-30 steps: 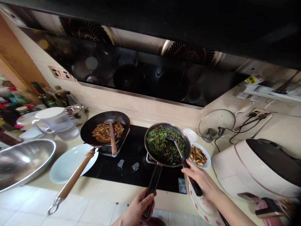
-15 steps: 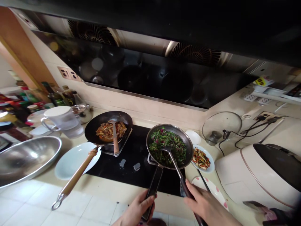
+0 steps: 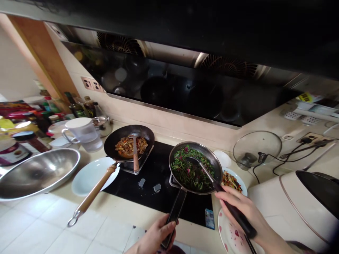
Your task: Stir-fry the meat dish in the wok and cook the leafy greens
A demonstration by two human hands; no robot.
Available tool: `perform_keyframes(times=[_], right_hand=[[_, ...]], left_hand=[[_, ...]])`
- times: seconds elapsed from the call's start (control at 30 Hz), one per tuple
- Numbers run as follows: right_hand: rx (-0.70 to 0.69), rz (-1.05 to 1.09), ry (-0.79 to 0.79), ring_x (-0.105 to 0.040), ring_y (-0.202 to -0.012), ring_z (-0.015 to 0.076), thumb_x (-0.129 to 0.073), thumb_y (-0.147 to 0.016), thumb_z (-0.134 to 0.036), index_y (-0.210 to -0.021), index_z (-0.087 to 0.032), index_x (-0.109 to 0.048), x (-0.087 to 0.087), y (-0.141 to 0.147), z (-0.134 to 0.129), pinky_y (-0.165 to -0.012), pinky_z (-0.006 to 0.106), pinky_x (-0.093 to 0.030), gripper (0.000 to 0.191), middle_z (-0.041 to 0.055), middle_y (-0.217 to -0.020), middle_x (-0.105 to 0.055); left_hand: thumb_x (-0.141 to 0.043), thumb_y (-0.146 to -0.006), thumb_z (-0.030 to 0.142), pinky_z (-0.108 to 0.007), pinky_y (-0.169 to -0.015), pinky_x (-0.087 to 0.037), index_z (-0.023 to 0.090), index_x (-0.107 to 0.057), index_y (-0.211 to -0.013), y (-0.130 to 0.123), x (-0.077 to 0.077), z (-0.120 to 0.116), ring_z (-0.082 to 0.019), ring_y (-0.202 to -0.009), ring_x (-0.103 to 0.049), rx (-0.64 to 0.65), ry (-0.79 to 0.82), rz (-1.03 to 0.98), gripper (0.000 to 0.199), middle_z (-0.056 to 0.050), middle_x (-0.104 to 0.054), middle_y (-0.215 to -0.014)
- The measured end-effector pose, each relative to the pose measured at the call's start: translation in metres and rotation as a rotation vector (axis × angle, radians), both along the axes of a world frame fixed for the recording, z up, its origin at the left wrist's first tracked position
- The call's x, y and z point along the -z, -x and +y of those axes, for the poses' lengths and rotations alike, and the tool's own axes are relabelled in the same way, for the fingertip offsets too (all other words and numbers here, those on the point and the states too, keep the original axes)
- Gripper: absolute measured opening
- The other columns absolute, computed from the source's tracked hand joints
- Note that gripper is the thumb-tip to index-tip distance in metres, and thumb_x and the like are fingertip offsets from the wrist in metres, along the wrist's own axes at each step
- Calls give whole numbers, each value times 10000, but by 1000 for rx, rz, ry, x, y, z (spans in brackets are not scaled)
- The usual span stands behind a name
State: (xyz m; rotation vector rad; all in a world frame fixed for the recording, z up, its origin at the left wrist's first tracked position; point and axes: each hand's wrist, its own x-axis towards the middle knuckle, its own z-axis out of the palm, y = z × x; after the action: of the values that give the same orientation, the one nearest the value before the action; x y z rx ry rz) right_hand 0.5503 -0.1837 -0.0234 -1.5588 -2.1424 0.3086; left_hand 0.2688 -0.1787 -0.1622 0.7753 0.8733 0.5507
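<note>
My left hand (image 3: 163, 231) is closed around the black handle of a frying pan (image 3: 173, 151) on the right burner. Leafy greens with purplish bits (image 3: 192, 173) fill the pan. In my right hand (image 3: 238, 204) is a metal spatula with a dark handle (image 3: 209, 173); its head lies among the greens, partly covered by them. On the left burner stands a wok (image 3: 112, 141) with a wooden handle, holding a brown cooked dish (image 3: 128, 148). A second spatula with a wooden grip (image 3: 135, 155) rests in that wok.
To the left are a pale blue plate (image 3: 82, 185), a large steel bowl (image 3: 39, 174) and a water jug (image 3: 86, 135). At right stand a plate of food (image 3: 231, 181), a dotted plate (image 3: 224, 229), a glass lid (image 3: 265, 144) and a white rice cooker (image 3: 272, 204). A range hood (image 3: 169, 88) hangs above.
My right hand has moved up and to the right, and the spatula head has shifted toward the far side of the pan. My left hand keeps its grip. The view has turned slightly left.
</note>
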Motion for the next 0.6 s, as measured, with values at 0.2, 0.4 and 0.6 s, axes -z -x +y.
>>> perform_keyframes(times=[0.2, 0.4, 0.6], right_hand=[[42, 134, -51, -683, -807, 203, -499, -902, -262, -1005, -228, -680, 8, 16, 20, -757, 300, -561, 212, 59, -956, -701], [497, 496, -83, -710, -766, 250, -606, -848, -467, -975, -207, -677, 36, -3, -2, -714, 306, -589, 298, 71, -828, -730], [419, 598, -5, -718, -740, 240, -548, -881, -492, -936, -195, -650, 71, 32, -1, -658, 281, -594, 319, 75, -878, -725]], left_hand=[[-655, -733, 605, -226, -459, -273, 150, -527, -898, 1, 0, 0, -83, -447, -476, 15, -16, -17, 500, 14, -579, -588], [-644, -728, 632, -223, -439, -243, 141, -528, -932, 4, 2, 2, -87, -436, -475, 48, -2, 6, 545, 12, -580, -585], [-645, -739, 622, -227, -465, -239, 146, -545, -919, 5, -3, 3, -83, -453, -478, 46, -13, 35, 519, 8, -581, -597]])
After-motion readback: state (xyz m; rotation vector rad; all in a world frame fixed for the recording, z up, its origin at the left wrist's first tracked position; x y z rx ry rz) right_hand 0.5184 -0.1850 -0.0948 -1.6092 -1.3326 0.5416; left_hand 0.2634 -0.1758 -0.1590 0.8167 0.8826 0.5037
